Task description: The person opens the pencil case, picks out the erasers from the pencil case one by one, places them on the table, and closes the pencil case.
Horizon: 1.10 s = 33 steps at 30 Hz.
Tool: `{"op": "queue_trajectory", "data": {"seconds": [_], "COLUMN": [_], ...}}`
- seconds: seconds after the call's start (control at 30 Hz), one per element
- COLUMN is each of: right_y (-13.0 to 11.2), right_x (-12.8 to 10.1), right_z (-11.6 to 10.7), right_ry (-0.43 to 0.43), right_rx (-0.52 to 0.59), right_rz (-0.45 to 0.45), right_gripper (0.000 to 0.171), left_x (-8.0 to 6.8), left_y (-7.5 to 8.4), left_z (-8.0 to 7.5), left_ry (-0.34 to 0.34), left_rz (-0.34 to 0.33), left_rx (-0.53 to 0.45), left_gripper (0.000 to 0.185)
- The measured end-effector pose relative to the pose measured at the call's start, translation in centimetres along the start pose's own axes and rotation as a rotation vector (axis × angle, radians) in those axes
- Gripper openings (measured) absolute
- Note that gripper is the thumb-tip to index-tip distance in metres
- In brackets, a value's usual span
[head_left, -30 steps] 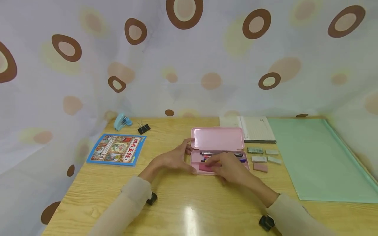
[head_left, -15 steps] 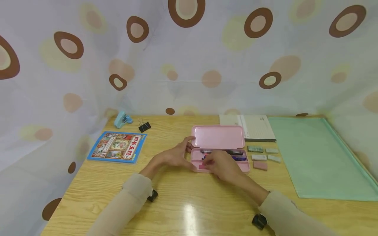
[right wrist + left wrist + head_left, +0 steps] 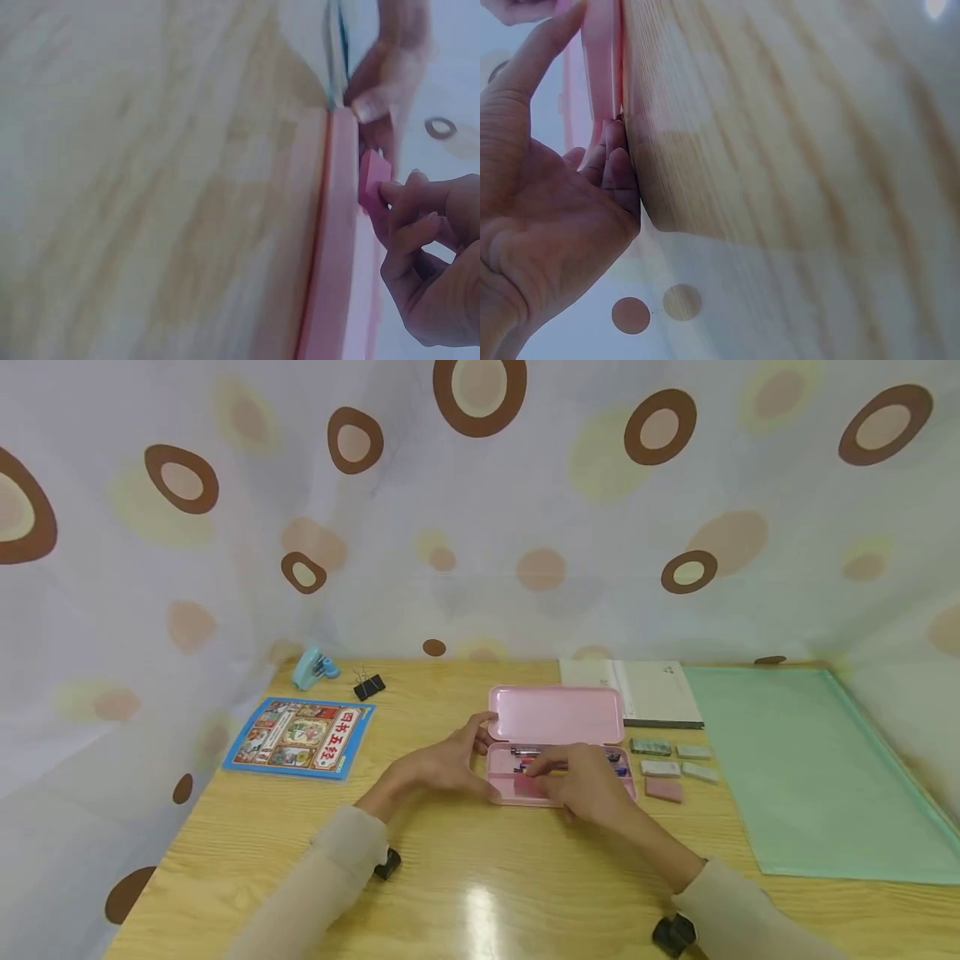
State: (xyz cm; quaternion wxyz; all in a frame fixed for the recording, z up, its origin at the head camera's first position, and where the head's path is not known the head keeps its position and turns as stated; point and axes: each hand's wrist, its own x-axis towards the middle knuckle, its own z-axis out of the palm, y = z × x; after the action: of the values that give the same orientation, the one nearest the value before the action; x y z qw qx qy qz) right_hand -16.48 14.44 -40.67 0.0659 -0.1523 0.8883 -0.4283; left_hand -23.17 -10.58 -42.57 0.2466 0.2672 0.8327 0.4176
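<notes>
An opened pink pencil case (image 3: 556, 713) lies on the wooden table, its lid tipped back. Several pens (image 3: 611, 770) fill its rear compartment. My right hand (image 3: 588, 783) reaches over the front compartment and pinches a dark pink eraser (image 3: 527, 786) between thumb and fingers. In the right wrist view, that eraser (image 3: 373, 182) shows tilted, partly above the case's rim. My left hand (image 3: 448, 763) grips the left end of the case, thumb at the front corner and fingers at the back one. In the left wrist view, the curled fingers (image 3: 615, 161) sit against the case's end.
Right of the case lie several erasers, one of them pink (image 3: 664, 789). Behind them is a notebook (image 3: 656, 693), and a green mat (image 3: 817, 768) covers the right side. At left are a blue-edged book (image 3: 300, 737), a black binder clip (image 3: 369, 686) and a light-blue stapler-like item (image 3: 309, 668).
My right hand shifted left, then back right, with the pink eraser now slightly further right in the front compartment. The left hand keeps its place on the case.
</notes>
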Motion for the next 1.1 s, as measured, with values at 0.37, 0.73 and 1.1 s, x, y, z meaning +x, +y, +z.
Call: {"op": "queue_trajectory", "data": {"seconds": [0.37, 0.73, 1.1], "right_y": [3.1, 8.0, 10.3], "right_x": [-3.7, -8.3, -9.7], "right_z": [-7.6, -13.7, -14.6], "right_ry": [0.081, 0.085, 0.010], "right_rx": [0.067, -0.063, -0.147], "right_rz": [0.144, 0.253, 0.275], "right_gripper": [0.014, 0.027, 0.017], "left_x": [0.0, 0.0, -0.1], "left_y": [0.3, 0.4, 0.3], "left_z": [-0.2, -0.2, 0.0], "left_ry": [-0.030, -0.022, -0.005], "left_rz": [-0.005, -0.018, -0.030], "left_rx": [0.000, 0.018, 0.018], "left_gripper": [0.120, 0.120, 0.123]}}
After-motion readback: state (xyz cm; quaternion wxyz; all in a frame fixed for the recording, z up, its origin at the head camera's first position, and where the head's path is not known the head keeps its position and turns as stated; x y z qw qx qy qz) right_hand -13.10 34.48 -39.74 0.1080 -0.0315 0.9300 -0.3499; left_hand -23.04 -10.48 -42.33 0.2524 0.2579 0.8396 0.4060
